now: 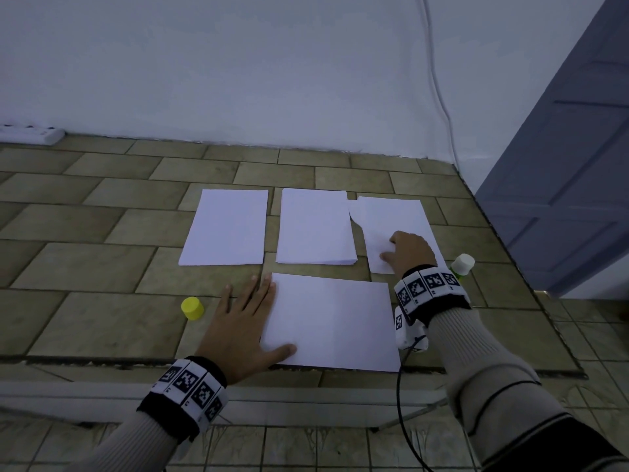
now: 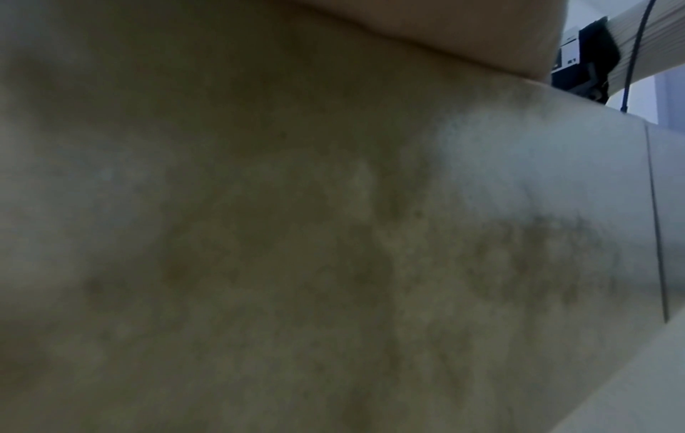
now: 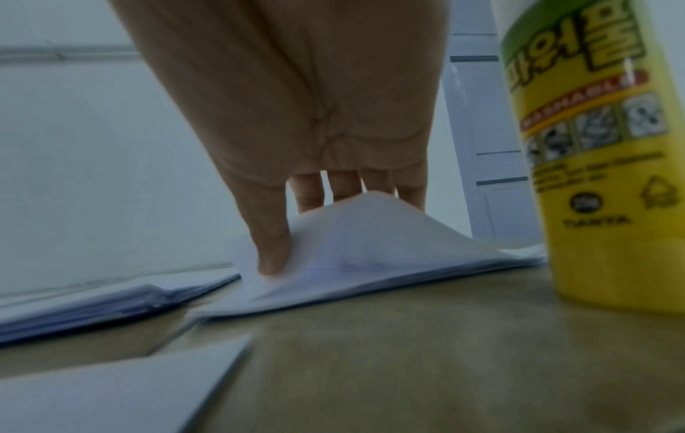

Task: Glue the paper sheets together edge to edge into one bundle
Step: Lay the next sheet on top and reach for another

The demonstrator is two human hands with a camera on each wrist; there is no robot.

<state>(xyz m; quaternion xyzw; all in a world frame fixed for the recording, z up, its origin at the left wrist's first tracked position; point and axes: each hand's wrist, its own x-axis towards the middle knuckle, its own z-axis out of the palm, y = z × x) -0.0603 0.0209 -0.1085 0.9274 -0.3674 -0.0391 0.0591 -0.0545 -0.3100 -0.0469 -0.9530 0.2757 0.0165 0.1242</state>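
Head: our left hand [image 1: 243, 330] lies flat, grip released, on the near sheet [image 1: 332, 323] by the tabletop [image 1: 85, 267] front edge; three stacks behind; yellow cap [image 1: 192, 307] left | Left wrist: blurred tabletop only | Right wrist: our right hand [image 3: 296, 123] pinches the right stack's top sheet [image 3: 370, 249]; glue stick [image 3: 600, 175] beside.

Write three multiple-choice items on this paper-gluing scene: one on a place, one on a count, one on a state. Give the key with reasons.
1. Where does the yellow plastic cap lie?
A. left of the left hand
B. on a paper stack
C. beside the door

2. How many white paper piles form the far row?
A. two
B. three
C. five

3. What is the right hand doing?
A. holding the yellow-and-green glue bottle
B. lifting the top white sheet of the right pile
C. resting idle

Key: 1 A, cap sits on the tiles there; 2 B, three piles side by side; 3 B, thumb and fingers raise the sheet.
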